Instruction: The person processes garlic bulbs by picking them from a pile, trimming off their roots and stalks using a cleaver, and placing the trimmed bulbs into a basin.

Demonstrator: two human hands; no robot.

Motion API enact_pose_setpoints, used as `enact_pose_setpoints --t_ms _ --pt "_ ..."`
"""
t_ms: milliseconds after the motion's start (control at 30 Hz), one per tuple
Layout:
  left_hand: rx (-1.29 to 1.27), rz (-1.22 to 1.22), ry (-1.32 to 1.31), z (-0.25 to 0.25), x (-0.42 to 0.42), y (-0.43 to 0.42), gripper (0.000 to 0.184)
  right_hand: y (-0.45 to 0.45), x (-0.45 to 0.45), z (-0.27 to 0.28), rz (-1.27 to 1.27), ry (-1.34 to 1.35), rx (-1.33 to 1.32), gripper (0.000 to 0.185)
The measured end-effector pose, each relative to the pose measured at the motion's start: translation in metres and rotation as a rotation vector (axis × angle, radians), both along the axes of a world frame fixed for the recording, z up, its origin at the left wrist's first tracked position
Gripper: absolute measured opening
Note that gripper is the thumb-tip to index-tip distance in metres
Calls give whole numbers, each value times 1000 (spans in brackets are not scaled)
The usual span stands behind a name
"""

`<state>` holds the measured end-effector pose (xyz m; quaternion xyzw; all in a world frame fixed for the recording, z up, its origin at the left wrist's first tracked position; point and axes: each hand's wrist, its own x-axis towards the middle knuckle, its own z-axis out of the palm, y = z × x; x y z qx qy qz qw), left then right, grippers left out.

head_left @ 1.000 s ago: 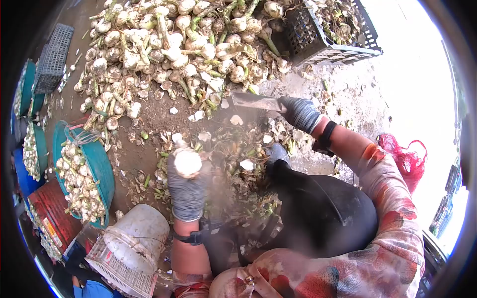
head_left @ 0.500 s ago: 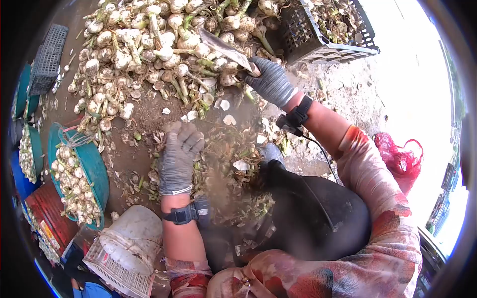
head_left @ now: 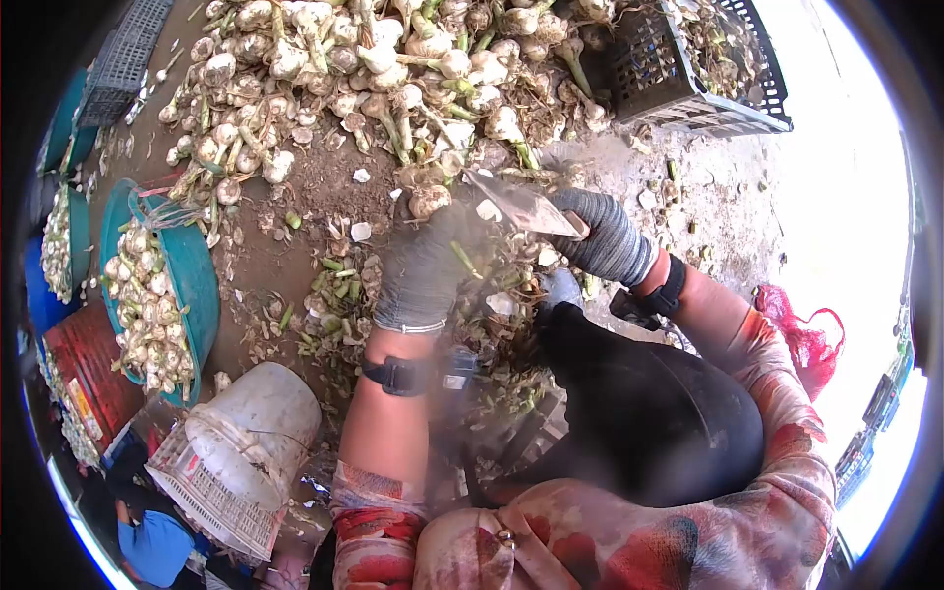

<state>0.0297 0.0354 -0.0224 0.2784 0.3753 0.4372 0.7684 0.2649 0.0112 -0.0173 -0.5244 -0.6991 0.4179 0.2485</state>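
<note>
My left hand [head_left: 425, 270], in a grey glove, is closed round a garlic bulb [head_left: 430, 201] that shows above its fingers. In my right hand [head_left: 602, 234], also gloved, is a wide flat blade [head_left: 521, 206], its tip pointing left toward the bulb. A cut piece of green stem [head_left: 465, 259] shows just right of my left hand. Beyond both hands lies a large heap of garlic with stems [head_left: 344, 74]. Peelings and stem bits [head_left: 339, 295] cover the ground beside my left hand.
A black crate [head_left: 688, 88] of scraps stands at the upper right. On the left are a teal basin of bulbs [head_left: 200, 285], a red container [head_left: 93, 369] and a white bucket [head_left: 258, 423]. A red net bag [head_left: 806, 339] lies right. Part of a person in blue [head_left: 155, 546] shows lower left.
The pale bulb held a second ago is gone from my left hand, which now holds another bulb. My right hand reached over the heap with the blade and has come back beside my left.
</note>
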Motion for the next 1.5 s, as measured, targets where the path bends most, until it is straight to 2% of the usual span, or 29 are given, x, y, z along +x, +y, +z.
enact_pose_setpoints --t_ms 100,133,167,233,267,300,367,400,433,533,567,600,633,700,733,800,833,900,933,967,1033,1067,1167,1233,1267,1300,1367,1433,1500 --pt "-61 46 174 53 5 5 25 9 -5 20 -15 -110 -54 34" --pt "71 -92 332 38 -2 6 34 10 -8 22 5 -174 10 35" --pt "72 -95 333 37 -3 3 34 11 -12 23 27 -237 76 36" --pt "-67 78 284 41 -10 -3 36 14 -14 20 -10 -246 37 36" --pt "-29 74 404 28 -37 -5 39 18 -9 10 -102 -216 58 35" --pt "-12 195 377 12 -67 -6 31 21 -3 0 -204 -198 77 35" --pt "20 329 95 39 -149 7 27 31 26 -21 -377 -328 89 39" --pt "52 487 543 76 -182 10 31 36 43 -35 -413 -320 136 42" --pt "63 609 914 88 -250 9 34 40 57 -45 -445 -309 185 44" --pt "-53 508 1590 178 -380 -24 55 42 66 -60 -351 -298 42 52" --pt "-113 317 1657 198 -433 -42 56 43 61 -61 -285 -283 19 53" --pt "-201 98 1850 225 -427 -53 58 42 57 -75 -261 -189 -35 51" --pt "-202 96 1861 232 -420 -61 58 42 53 -89 -188 -286 23 51" --pt "-65 -532 2481 244 -404 -77 61 40 54 -107 -117 -424 106 46" --pt "167 -382 2229 223 -417 -82 64 42 50 -97 -110 -414 107 46" --pt "314 -119 1713 208 -270 -60 66 44 45 -70 -144 -416 -177 43" --pt "513 -238 1828 190 -217 -50 69 39 41 -73 -203 -379 -106 41" --pt "933 -392 1734 156 -120 -35 66 31 32 -45 -139 -140 -222 45" --pt "1086 -434 1662 138 -76 -30 69 30 25 -26 -135 -135 -227 45" --pt "1128 -451 1642 113 -43 -28 73 30 13 -7 -112 -95 -352 47" --pt "1165 -413 1508 67 8 -25 76 34 -4 4 -68 -108 -574 53" --pt "1166 -423 1505 51 20 -23 76 33 -8 4 -8 -84 -520 54" --pt "1104 -329 1405 21 33 -21 77 38 -15 44 -35 10 -627 57" --pt "448 -348 800 16 30 -19 71 46 -17 62 -114 -49 -1045 42" --pt "315 -348 612 17 23 -18 67 35 -15 58 -259 220 -952 37" --pt "314 -342 616 26 21 -16 67 29 -11 44 -252 220 -952 37" --pt "-95 -176 247 40 16 -13 67 19 -5 19 -144 -18 -355 42" --pt "-5 -207 332 9 -1 -19 61 12 -5 33 38 -321 -109 29" --pt "780 -268 963 -39 -22 -27 44 2 -8 42 189 -333 80 25"
